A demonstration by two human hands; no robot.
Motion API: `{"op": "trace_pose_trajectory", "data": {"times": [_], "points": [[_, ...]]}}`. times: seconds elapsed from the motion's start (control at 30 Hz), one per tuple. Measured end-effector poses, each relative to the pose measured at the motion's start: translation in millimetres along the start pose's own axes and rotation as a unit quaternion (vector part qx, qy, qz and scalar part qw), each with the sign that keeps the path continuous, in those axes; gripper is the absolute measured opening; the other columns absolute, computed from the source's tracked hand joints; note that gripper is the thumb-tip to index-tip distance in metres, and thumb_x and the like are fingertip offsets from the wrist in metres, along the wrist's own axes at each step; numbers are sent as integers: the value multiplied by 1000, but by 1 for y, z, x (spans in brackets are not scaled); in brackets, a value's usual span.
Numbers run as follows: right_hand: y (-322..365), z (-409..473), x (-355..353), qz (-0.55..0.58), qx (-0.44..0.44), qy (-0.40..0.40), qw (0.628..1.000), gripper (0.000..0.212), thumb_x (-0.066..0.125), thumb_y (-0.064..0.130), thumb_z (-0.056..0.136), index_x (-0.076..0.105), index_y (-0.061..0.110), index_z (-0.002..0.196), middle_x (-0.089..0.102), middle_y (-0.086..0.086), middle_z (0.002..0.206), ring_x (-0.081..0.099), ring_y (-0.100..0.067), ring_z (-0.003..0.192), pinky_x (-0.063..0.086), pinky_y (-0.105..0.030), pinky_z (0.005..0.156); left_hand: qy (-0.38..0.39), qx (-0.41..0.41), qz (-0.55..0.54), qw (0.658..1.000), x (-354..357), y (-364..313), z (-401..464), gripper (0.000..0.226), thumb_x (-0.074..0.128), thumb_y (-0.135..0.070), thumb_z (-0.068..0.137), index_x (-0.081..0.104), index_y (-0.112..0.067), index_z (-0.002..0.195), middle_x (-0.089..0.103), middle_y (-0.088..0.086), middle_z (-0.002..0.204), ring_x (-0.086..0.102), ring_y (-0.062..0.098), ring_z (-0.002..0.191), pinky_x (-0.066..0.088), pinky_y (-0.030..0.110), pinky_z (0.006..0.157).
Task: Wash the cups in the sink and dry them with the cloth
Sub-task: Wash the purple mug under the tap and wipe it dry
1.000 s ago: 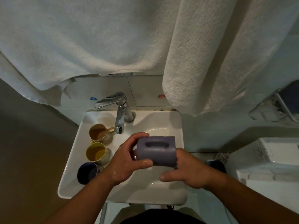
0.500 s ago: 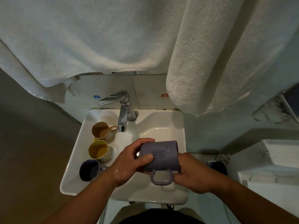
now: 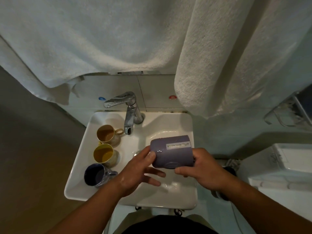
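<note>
Both hands are holding the purple mug point(image 3: 172, 152) sideways over the sink point(image 3: 168, 198): right hand point(image 3: 204, 171) gripping at three o'clock, left hand point(image 3: 140, 173) pinching at nine.

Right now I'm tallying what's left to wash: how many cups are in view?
4. Three stand along the sink's left ledge: a tan cup nearest the tap, a yellow cup, then a dark blue cup. The purple cup is held in both hands over the basin.
</note>
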State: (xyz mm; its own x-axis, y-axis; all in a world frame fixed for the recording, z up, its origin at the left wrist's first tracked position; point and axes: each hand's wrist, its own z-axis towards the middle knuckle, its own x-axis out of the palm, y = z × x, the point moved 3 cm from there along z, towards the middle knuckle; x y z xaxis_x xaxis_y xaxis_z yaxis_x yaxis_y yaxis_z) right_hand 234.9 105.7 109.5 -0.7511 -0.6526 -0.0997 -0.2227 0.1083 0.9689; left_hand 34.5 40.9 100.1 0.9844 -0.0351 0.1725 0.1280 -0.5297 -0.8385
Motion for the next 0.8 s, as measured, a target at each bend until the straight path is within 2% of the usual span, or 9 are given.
{"op": "trace_pose_trajectory", "data": {"times": [0.07, 0.13, 0.23, 0.3, 0.37, 0.43, 0.53, 0.67, 0.8], "points": [[-2, -1, 4, -67, -14, 32, 997, 46, 79, 3, 80, 72, 25, 119, 75, 12, 111, 70, -6, 103, 57, -30, 91, -38, -30, -38, 998, 1, -1, 1, 59, 60, -65, 88, 61, -22, 129, 70, 16, 118, 71, 38, 97, 59, 42, 68], [-2, -2, 10, -85, -12, 47, 995, 48, 79, 3, 80, 70, 29, 119, 74, 11, 113, 69, -4, 104, 56, -30, 95, -69, -7, -27, 997, 1, -4, 5, 58, 72, -60, 78, 67, -16, 116, 70, 18, 112, 71, 36, 95, 58, 42, 66], [1, -1, 12, 10, 37, 69, 997, 49, 79, 3, 77, 68, 21, 122, 75, 0, 106, 70, -14, 90, 59, -37, 75, -111, 78, 59, 989, -6, -7, 7, 52, 80, -54, 68, 69, -27, 112, 70, 3, 111, 70, 27, 101, 63, 48, 76], [1, 1, 15, 100, 66, 72, 990, 53, 77, 7, 72, 66, 19, 123, 74, -1, 97, 63, -12, 73, 49, -28, 56, -107, 140, 127, 976, -10, -9, 3, 56, 85, -45, 69, 65, -34, 120, 67, -11, 115, 68, 19, 106, 63, 38, 79], [-4, 2, 17, 183, 87, 45, 978, 54, 75, 5, 69, 66, 16, 121, 72, -1, 90, 55, -8, 65, 38, -22, 50, -74, 164, 150, 972, -8, -10, 2, 69, 92, -28, 70, 58, -33, 130, 63, -16, 122, 67, 16, 111, 61, 33, 79], [-8, 3, 18, 191, 88, 20, 978, 52, 73, 5, 69, 67, 15, 119, 73, -1, 90, 55, -9, 65, 37, -23, 49, -44, 152, 156, 975, -4, -12, 3, 83, 94, -17, 69, 50, -36, 136, 59, -16, 128, 65, 15, 114, 61, 31, 81], [-6, 1, 14, 71, 48, 8, 996, 47, 76, 0, 75, 68, 21, 117, 76, 3, 95, 64, -10, 71, 48, -26, 55, -9, 124, 158, 980, -4, -11, 5, 98, 94, -25, 68, 37, -45, 145, 51, -13, 138, 63, 10, 118, 60, 33, 85], [-4, -1, 11, 4, 31, -8, 999, 49, 74, -8, 81, 67, 30, 110, 75, 19, 92, 68, 1, 78, 50, -17, 67, -26, -3, 18, 999, -2, -6, 8, 77, 78, -57, 78, 43, -36, 143, 59, 4, 133, 69, 29, 110, 61, 48, 81], [-10, 2, 14, 11, 45, -4, 999, 48, 77, -4, 78, 69, 25, 115, 75, -2, 93, 64, -7, 70, 51, -25, 61, -57, 11, 51, 997, -3, -10, 13, 59, 79, -54, 78, 62, -24, 125, 67, 7, 123, 71, 28, 103, 61, 54, 82]]}}
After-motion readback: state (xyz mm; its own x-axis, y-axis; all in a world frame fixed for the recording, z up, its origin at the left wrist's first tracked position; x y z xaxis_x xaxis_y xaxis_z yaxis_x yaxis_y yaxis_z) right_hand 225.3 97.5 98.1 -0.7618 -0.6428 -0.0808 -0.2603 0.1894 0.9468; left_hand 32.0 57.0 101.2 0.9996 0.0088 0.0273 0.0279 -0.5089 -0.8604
